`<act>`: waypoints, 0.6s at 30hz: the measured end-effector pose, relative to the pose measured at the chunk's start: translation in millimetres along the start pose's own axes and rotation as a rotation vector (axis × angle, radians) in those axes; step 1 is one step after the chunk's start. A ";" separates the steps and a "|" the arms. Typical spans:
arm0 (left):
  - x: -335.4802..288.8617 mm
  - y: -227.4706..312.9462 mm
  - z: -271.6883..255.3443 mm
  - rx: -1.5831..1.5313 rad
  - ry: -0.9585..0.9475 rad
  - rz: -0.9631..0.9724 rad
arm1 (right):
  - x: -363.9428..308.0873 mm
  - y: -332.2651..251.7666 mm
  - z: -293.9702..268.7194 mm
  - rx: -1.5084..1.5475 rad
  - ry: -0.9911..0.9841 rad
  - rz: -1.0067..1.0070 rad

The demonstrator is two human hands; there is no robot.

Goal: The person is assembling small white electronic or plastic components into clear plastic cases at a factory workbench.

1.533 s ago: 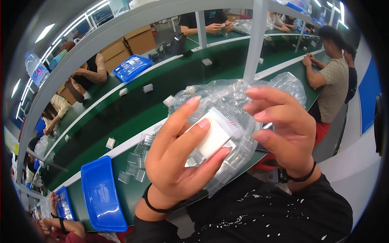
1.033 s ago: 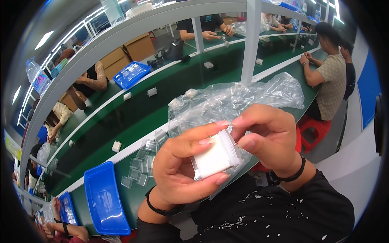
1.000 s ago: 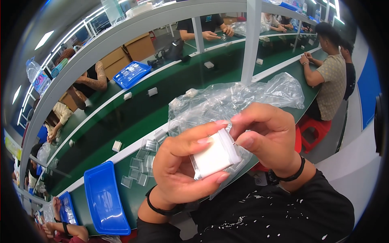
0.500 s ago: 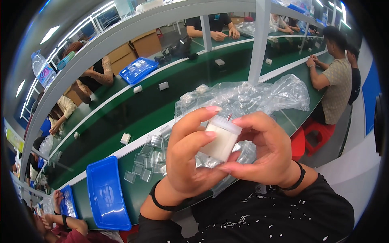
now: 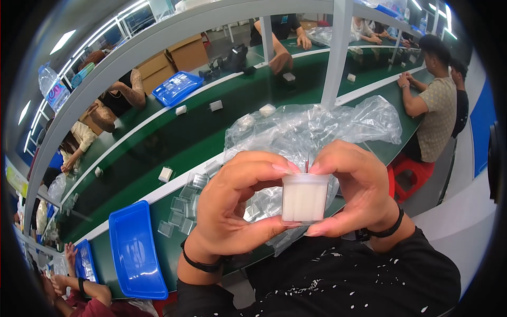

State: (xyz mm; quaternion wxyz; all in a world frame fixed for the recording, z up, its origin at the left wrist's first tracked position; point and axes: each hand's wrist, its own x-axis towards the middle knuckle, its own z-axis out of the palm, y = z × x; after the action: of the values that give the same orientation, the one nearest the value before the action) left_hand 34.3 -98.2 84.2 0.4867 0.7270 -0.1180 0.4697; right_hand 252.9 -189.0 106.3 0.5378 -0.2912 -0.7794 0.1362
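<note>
A small clear plastic box (image 5: pixel 304 205) stands upright in front of my chest, filled with white, stick-like pieces. Its rim is frosted, and a thin reddish metal bit pokes up above the top edge. My left hand (image 5: pixel 232 198) grips it from the left, fingertips at the rim and thumb near the base. From the other side my right hand (image 5: pixel 359 190) pinches it top and bottom. Several empty clear plastic cases (image 5: pixel 182 211) lie to the left of my left hand. A crumpled clear plastic bag (image 5: pixel 364 121) spreads behind both hands.
A blue tray (image 5: pixel 134 253) rests on the green bench at the left. Beyond, a green conveyor belt (image 5: pixel 137 161) carries scattered white boxes (image 5: pixel 166 174). A grey frame post (image 5: pixel 338 58) rises ahead. Co-workers sit along both sides, with a red stool (image 5: pixel 414 171) at the right.
My hands have turned the box from tilted to upright, side facing me, and brought it slightly lower and right. Across the belt, a co-worker's arm has reached down toward a white box.
</note>
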 end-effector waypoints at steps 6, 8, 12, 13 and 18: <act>-3.9 4.7 -1.3 0.050 0.016 -0.063 | 1.6 0.7 -0.1 -0.039 -0.001 -0.062; -4.7 6.3 -2.3 0.102 0.009 -0.078 | 0.5 0.4 -1.1 -0.050 -0.018 -0.059; -3.6 8.6 -0.2 0.156 0.023 -0.109 | -0.6 0.8 -4.4 -0.045 -0.038 -0.033; -2.5 8.6 1.3 0.186 0.032 -0.090 | -0.8 1.0 -4.6 -0.044 -0.037 -0.031; 5.6 2.2 7.1 0.471 0.117 0.204 | -7.1 -1.2 7.4 0.377 0.134 0.264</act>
State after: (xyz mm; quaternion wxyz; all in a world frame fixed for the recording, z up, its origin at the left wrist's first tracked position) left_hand 40.0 -103.5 89.3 0.2601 0.7761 -0.0496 0.5723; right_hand 247.5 -193.5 98.6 0.6107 -0.2934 -0.6579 0.3288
